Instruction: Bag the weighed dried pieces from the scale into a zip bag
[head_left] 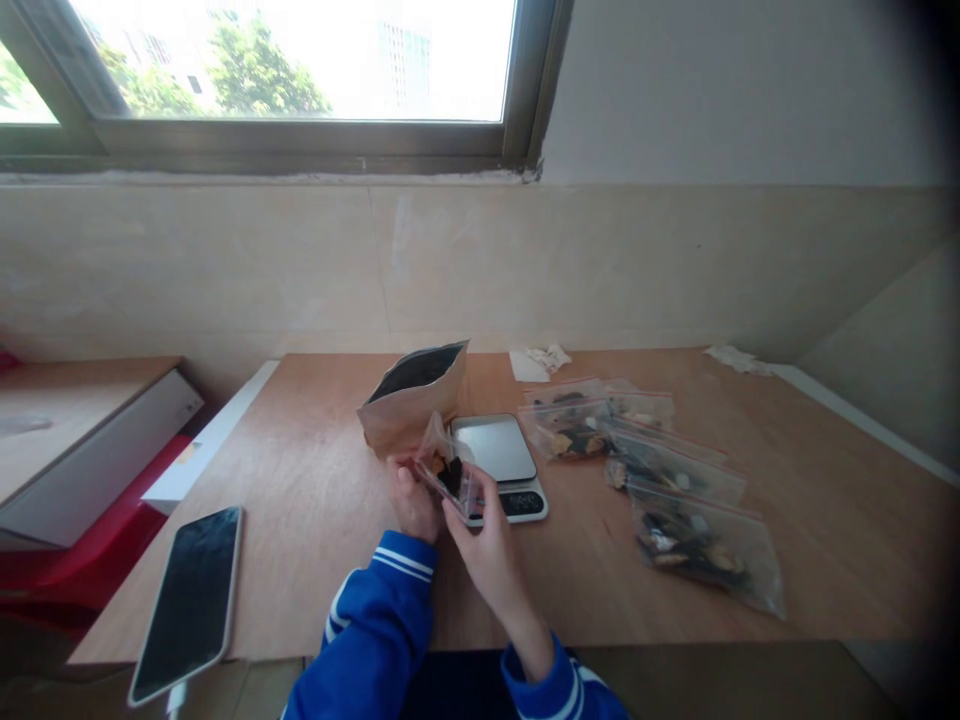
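One table (315,560) fills frame centre, wood top. Phone (191,600) lower left, face up. Paper bag (412,405) centre, upright, mouth open. Row of filled zip bags (660,480) right of centre. Scale (501,462) just right of paper bag. Left hand (411,505) and right hand (484,545), lower centre, both pinching small zip bag (448,470), held just above scale's near-left corner, dark pieces inside.
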